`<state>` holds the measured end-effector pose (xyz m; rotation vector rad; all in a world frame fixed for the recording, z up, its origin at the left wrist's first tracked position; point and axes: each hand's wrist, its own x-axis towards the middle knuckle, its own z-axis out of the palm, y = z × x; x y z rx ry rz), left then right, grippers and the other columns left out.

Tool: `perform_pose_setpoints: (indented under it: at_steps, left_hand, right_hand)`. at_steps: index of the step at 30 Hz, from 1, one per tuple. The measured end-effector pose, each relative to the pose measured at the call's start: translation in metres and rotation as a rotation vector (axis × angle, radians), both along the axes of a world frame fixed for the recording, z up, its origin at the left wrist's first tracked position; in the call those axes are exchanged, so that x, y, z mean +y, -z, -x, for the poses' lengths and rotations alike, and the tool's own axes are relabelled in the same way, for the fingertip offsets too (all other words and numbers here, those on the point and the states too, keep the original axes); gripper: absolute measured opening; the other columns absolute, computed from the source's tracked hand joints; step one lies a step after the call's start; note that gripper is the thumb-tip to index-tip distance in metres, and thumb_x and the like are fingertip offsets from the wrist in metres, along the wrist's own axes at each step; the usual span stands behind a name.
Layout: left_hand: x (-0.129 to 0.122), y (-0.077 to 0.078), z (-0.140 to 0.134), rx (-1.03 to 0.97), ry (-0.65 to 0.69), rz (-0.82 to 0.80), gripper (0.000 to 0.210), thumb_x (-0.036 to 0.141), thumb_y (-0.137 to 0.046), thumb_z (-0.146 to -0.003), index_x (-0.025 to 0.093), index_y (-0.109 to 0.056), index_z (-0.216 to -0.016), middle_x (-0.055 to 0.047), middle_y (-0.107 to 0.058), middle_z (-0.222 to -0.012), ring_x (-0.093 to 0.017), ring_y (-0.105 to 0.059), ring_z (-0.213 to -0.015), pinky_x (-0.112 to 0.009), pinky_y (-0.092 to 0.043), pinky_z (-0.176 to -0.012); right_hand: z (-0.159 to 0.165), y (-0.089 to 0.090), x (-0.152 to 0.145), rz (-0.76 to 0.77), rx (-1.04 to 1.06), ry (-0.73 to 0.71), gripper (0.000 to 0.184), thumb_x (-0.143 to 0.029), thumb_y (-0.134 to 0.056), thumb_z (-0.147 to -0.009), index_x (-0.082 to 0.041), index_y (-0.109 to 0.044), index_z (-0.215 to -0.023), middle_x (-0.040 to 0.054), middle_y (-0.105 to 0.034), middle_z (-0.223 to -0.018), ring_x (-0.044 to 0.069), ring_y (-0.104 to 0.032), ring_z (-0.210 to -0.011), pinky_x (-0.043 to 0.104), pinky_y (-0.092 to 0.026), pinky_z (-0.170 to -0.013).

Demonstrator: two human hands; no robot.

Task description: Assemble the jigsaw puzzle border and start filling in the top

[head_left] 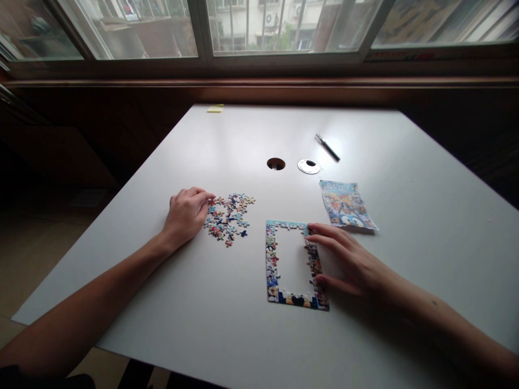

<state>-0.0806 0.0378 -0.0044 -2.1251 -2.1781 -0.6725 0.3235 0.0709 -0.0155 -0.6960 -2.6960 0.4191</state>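
Note:
A loose pile of small, colourful jigsaw puzzle pieces (229, 219) lies left of the middle of the table. At its left edge is my left hand (184, 213), fingers curled together with the tips down among the pieces; whatever they hold is hidden. To the right lies a rectangular puzzle border (272, 262), joined all round, with the bare white table showing inside. My right hand (352, 259) rests across the border's right side, fingers apart, the fingertips touching its upper right corner and the thumb lower down. Part of that side is covered by the hand.
A creased picture sheet (347, 202) lies beyond my right hand. Farther back are a round hole (276, 164) in the white table (182, 308), a metal ring cover (308, 166) and a dark pen (327, 147). Yellow tape (215, 108) marks the far edge, below the window.

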Motion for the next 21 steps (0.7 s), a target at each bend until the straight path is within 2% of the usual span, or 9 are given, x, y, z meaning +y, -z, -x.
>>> perform_pose_setpoints:
  at_steps: [21]
  left_hand:
    - [-0.0032,-0.0045,-0.0038,0.005,0.008,0.031,0.023,0.029,-0.052,-0.093,0.028,-0.071,-0.105,-0.003,-0.066,-0.115,-0.026,-0.057,-0.11,-0.043,-0.037,-0.095]
  right_hand:
    - [0.0001,-0.0001,-0.0007,-0.016,-0.03,-0.008,0.064,-0.037,-0.067,-0.087,-0.024,-0.038,-0.143,0.0172,-0.039,-0.151,0.035,-0.041,-0.139,0.057,-0.044,-0.11]
